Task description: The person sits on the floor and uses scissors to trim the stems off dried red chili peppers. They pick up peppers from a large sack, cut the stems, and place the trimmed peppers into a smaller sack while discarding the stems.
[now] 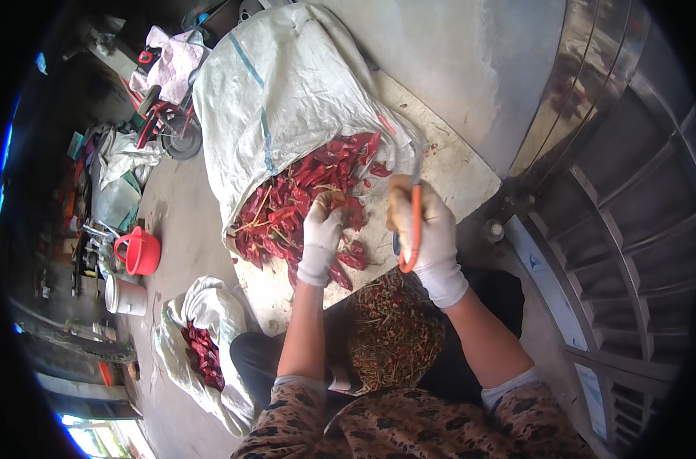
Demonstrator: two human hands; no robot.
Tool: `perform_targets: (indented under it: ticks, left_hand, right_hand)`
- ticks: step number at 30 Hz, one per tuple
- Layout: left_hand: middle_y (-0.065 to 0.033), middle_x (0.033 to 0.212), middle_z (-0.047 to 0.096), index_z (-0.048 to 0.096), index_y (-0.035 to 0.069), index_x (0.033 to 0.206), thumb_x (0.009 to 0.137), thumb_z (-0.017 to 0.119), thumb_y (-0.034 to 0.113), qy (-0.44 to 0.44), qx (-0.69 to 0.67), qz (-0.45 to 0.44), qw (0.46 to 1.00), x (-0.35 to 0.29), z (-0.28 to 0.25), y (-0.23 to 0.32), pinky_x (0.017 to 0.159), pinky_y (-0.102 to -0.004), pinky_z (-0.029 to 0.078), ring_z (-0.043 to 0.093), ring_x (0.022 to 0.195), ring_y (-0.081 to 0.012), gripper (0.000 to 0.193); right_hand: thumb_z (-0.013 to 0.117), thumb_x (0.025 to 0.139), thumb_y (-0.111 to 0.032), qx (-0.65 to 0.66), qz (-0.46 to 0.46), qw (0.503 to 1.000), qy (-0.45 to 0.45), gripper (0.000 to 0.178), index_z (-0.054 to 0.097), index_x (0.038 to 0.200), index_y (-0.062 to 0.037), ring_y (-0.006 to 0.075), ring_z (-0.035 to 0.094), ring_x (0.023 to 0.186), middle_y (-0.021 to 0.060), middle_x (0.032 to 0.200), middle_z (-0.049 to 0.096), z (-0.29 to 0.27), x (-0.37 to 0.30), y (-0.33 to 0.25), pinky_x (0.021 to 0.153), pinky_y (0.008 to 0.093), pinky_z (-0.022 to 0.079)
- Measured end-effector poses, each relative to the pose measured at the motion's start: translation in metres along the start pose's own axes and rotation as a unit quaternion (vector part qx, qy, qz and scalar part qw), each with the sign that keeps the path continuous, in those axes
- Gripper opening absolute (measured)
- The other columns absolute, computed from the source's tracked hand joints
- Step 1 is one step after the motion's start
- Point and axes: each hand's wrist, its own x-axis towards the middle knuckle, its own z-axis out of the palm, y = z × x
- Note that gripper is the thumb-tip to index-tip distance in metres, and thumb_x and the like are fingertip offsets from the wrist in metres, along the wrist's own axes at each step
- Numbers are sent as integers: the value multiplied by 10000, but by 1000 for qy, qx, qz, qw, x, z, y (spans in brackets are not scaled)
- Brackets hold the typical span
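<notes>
Dried red chili peppers (pixel 310 180) spill from the mouth of a large white woven sack (pixel 294 84) onto a pale board (pixel 459 172). My left hand (pixel 322 237), in a white glove with stained fingertips, is closed on a dried chili at the near edge of the pile. To its right, my gloved right hand (pixel 428 233) grips scissors (pixel 415 222) with orange handles. Their blades point away from me and look blurred. Below the board, between my legs, a round mass of cut stems and chili bits (pixel 398 333) lies in a container whose rim is mostly hidden.
At the left on the floor stands an open white sack (pixel 237 329) with red chilies inside. Beyond it are a white bucket (pixel 126 296) and a red pail (pixel 141 252). A red wheeled cart (pixel 172 126) is at the far left; metal shutter panels (pixel 631 206) rise at the right.
</notes>
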Motion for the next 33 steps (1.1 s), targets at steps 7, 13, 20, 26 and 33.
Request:
perform_targets:
  ticks: [7, 13, 20, 26, 33]
  left_hand:
    - [-224, 1223, 691, 612, 9, 1361, 877, 774, 139, 72, 412, 139, 898, 131, 43, -70, 946, -424, 569, 704, 1109, -359, 527]
    - [-195, 1344, 611, 672, 171, 1229, 817, 797, 206, 49, 576, 35, 815, 178, 68, -88, 910, -493, 578, 706, 1074, -403, 432]
    - [-178, 1144, 668, 666, 46, 1048, 822, 866, 311, 183, 438, 209, 855, 123, 42, -48, 800, -471, 558, 681, 898, -404, 402]
    - [31, 716, 599, 665, 151, 1222, 1066, 637, 350, 184, -255, -41, 948, 52, 3, 17, 419, -207, 392, 490, 526, -69, 254]
    - [10, 731, 574, 654, 185, 1287, 1074, 626, 368, 173, -377, -49, 909, -11, 10, 29, 428, -217, 412, 516, 550, -94, 282]
  right_hand:
    - [709, 1021, -200, 178, 9, 981, 73, 399, 577, 1315, 35, 153, 626, 915, 74, 1025, 649, -21, 14, 11, 880, 318, 530]
    - [677, 1035, -160, 108, 5, 993, 50, 347, 583, 1317, 18, 143, 616, 915, 66, 1026, 639, -20, 18, 13, 868, 311, 515]
    - [637, 1020, -77, 89, 55, 994, 2, 298, 604, 1308, -9, 108, 609, 737, 23, 897, 629, -8, 10, 6, 641, 268, 501]
    - [724, 914, -173, -572, -181, 799, -38, 342, 668, 1241, -89, 345, 705, 848, 147, 947, 702, 6, 3, 8, 751, 453, 554]
    - [734, 890, -302, -678, -149, 714, -87, 280, 678, 1086, -110, 355, 725, 849, 135, 945, 720, 19, -6, 17, 758, 485, 564]
